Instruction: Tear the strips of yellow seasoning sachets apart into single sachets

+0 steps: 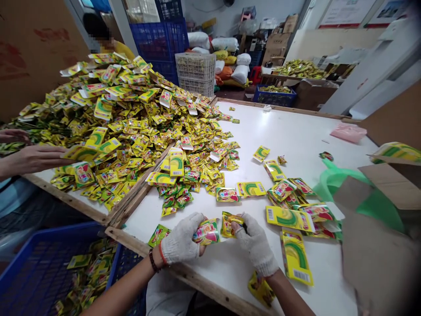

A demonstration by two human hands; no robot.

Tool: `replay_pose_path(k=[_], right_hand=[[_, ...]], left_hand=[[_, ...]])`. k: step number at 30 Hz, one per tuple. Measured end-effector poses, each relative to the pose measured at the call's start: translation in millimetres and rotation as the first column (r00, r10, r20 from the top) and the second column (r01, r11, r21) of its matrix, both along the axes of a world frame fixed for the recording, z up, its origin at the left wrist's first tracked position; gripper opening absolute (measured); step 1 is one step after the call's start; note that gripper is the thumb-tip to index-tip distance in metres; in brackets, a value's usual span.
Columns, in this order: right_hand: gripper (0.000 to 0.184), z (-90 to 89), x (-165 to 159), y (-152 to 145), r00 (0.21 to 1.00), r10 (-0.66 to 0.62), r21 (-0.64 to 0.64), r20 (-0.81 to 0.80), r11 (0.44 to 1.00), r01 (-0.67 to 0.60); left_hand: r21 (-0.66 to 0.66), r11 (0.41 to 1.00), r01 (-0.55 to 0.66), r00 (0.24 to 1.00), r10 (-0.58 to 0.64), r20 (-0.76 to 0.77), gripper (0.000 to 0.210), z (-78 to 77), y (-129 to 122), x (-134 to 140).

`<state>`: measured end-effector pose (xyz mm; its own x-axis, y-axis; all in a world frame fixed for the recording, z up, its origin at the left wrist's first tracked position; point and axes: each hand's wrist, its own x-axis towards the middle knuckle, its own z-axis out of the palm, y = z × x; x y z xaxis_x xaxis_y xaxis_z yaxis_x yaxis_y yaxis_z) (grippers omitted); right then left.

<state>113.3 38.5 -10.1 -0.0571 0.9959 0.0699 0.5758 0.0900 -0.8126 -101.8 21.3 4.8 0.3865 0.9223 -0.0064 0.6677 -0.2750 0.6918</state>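
Note:
My left hand [184, 239], in a white knit glove with bare fingertips, is closed round a small green, red and yellow candy packet [207, 232]. Close beside it, my right hand [256, 245], gloved the same way, pinches a yellow packet [229, 224] by its right side. Both are held just above the white tabletop [210, 267]. A green packet [159, 235] lies by my left wrist, and another packet [260, 289] lies under my right wrist. To the right are flat yellow boxes [297, 259] with a green banana print.
A big heap of yellow packets and boxes [131, 109] covers the left and back. A co-worker's hand [42, 160] holds boxes at far left. Wooden strips [138, 188] divide the table. A green basin [329, 180] and cardboard box [378, 245] stand right; a blue crate [33, 250] sits below left.

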Motion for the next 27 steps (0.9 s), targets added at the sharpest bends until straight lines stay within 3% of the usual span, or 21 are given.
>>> replay_pose_path(k=[3,6,9,12,14,18,23,25,27], right_hand=[[0.026,-3.5,-4,-7,0.999,-0.036,0.036,-0.022,0.999,0.037],[0.027,-4.9,-8,-15,0.997,0.030,0.023,-0.072,0.999,-0.028],[0.026,2.2,-5,-14,0.987,0.149,-0.091,-0.065,0.984,-0.155],[0.023,14.0,2,-5,0.937,0.347,-0.208,-0.043,0.914,-0.348],[0.022,19.6,3,1,0.907,0.421,-0.234,0.007,0.883,-0.408],[0.024,19.9,-2,3,0.940,0.338,-0.192,0.042,0.926,-0.325],[0.027,21.4,-3,-6,0.988,0.153,-0.310,-0.027,0.938,-0.154],[0.025,28.1,-1,-10,0.980,0.191,-0.419,-0.063,0.886,-0.200],[0.022,35.2,1,-13,0.924,0.303,-0.541,-0.234,0.749,-0.382]], left_hand=[[0.017,1.000,-0.008,0.999,0.009,-0.047,0.033,1.6,1,0],[0.033,0.998,-0.044,0.993,0.047,-0.106,0.040,0.7,-2,3],[0.037,0.999,-0.039,0.991,0.043,-0.125,0.040,1.2,-5,5],[0.043,0.998,0.044,0.992,-0.038,-0.118,0.041,2.3,-7,7],[0.050,0.995,0.085,0.990,-0.079,-0.119,0.043,1.7,-7,9],[0.061,0.997,0.038,0.992,-0.031,-0.120,0.042,-2.7,-5,11],[0.054,0.998,0.043,0.982,-0.032,-0.188,0.048,0.5,-4,12],[0.048,0.995,0.084,0.972,-0.072,-0.223,0.045,5.5,-3,14],[0.040,0.992,0.123,0.961,-0.109,-0.253,0.040,10.0,-3,17]])
